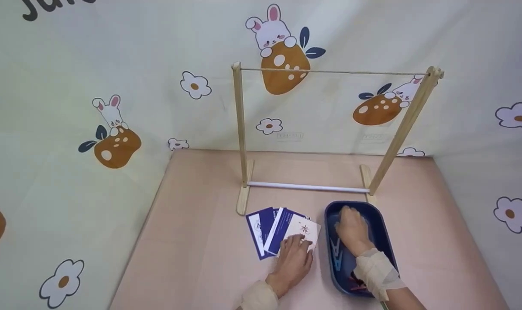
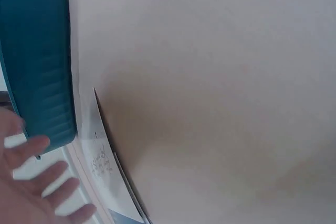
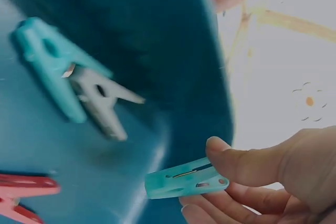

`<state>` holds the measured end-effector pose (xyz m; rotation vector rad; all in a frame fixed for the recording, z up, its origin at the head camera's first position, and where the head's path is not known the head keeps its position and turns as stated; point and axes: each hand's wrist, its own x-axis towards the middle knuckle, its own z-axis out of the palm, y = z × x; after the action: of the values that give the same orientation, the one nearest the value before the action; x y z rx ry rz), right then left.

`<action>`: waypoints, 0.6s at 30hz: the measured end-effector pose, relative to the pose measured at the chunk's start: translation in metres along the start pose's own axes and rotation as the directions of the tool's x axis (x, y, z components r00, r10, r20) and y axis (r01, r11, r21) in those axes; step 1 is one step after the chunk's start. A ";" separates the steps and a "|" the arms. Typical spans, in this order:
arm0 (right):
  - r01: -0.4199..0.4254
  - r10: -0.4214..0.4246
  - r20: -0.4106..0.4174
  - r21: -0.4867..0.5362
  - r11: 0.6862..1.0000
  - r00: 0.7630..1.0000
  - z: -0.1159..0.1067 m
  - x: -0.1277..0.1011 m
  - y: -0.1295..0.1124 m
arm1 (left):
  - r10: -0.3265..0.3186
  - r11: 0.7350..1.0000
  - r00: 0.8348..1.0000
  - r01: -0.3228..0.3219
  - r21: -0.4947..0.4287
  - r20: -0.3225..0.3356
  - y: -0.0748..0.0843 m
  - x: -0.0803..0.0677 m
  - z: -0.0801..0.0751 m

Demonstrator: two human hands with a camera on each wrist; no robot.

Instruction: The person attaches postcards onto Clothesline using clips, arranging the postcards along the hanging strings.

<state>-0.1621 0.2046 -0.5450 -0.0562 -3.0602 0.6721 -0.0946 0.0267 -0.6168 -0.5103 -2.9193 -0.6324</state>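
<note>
My right hand (image 1: 353,230) is inside a dark blue plastic basin (image 1: 375,219). In the right wrist view, its thumb and fingers pinch a teal clothespin (image 3: 178,180). A teal-and-grey clothespin (image 3: 55,69) and a red clothespin (image 3: 23,195) lie on the basin floor. My left hand (image 1: 293,258) is over several overlapping blue-and-white cards (image 1: 259,230), above a white card (image 1: 313,226) with a red character. Its fingers are loosely bent and spread in the left wrist view; whether the fingertips touch the card is unclear.
Behind the cards and basin stands a wooden frame (image 1: 240,125) with a cord (image 1: 334,71) strung across its top and a white rod (image 1: 304,187) low down. Patterned cloth walls surround the pinkish table (image 1: 192,241) at the back and sides.
</note>
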 end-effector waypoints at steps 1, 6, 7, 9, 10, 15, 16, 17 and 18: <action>0.003 -0.003 -0.008 0.002 1.000 1.000 -0.002 -0.001 -0.004 | -0.033 0.999 0.998 0.034 0.026 -0.053 -0.001 0.000 0.001; 0.027 -0.026 -0.048 0.027 0.999 0.998 -0.012 -0.002 -0.018 | -0.215 0.975 0.965 0.221 0.022 -0.150 -0.004 0.007 0.004; 0.035 -0.033 -0.057 0.033 0.999 0.998 -0.013 -0.003 -0.021 | -0.254 0.966 0.958 0.257 0.004 -0.135 -0.005 0.007 0.004; 0.051 -0.047 -0.079 0.046 0.998 0.996 -0.015 -0.003 -0.024 | -0.319 0.948 0.943 0.317 -0.036 -0.090 -0.007 0.009 0.003; 0.058 -0.053 -0.089 0.055 0.997 0.995 -0.016 -0.004 -0.026 | -0.351 0.936 0.935 0.348 -0.056 -0.060 -0.008 0.010 0.002; 0.091 -0.077 -0.116 0.120 0.989 0.990 -0.023 -0.006 -0.035 | -0.460 0.873 0.883 0.469 -0.131 0.096 -0.014 0.014 -0.002; 0.097 -0.081 -0.119 0.134 0.986 0.990 -0.024 -0.007 -0.037 | -0.472 0.863 0.874 0.485 -0.142 0.115 -0.015 0.015 -0.004; 0.103 -0.086 -0.119 0.147 0.984 0.989 -0.025 -0.008 -0.040 | -0.482 0.853 0.866 0.499 -0.154 0.131 -0.015 0.016 -0.005; 0.110 -0.091 -0.120 0.161 0.981 0.989 -0.027 -0.008 -0.042 | -0.493 0.843 0.858 0.512 -0.167 0.145 -0.016 0.017 -0.006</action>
<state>-0.1548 0.1775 -0.5033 0.0596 -2.8661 0.8830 -0.1158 0.0159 -0.6144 0.2463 -3.1070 -0.9921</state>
